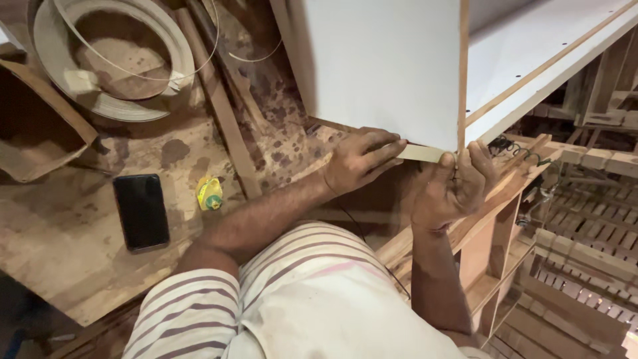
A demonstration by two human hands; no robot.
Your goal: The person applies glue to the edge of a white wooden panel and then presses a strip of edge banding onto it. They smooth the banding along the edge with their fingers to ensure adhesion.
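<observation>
Both hands met at the bottom edge of a white panel point(382, 66) that stood upright on the workbench point(80, 233). The left hand point(362, 159) lay flat, fingers stretched out along a pale strip of edge banding point(425, 153) and pressing it against the panel's lower edge. The right hand point(455, 186) was curled closed around the panel's corner just beside it, thumb and fingertips pinching the strip where it turned up the side edge. The two hands were nearly touching, the strip running between them.

Well off to the left of the grip, a black phone point(141, 211) lay face up on the stained bench, with a small yellow and green container point(210, 193) near it. Farther up and left sat a large coil of banding tape point(113, 56). To the right of the grip, a long white board point(551, 60) sloped away over wooden framing point(585, 219).
</observation>
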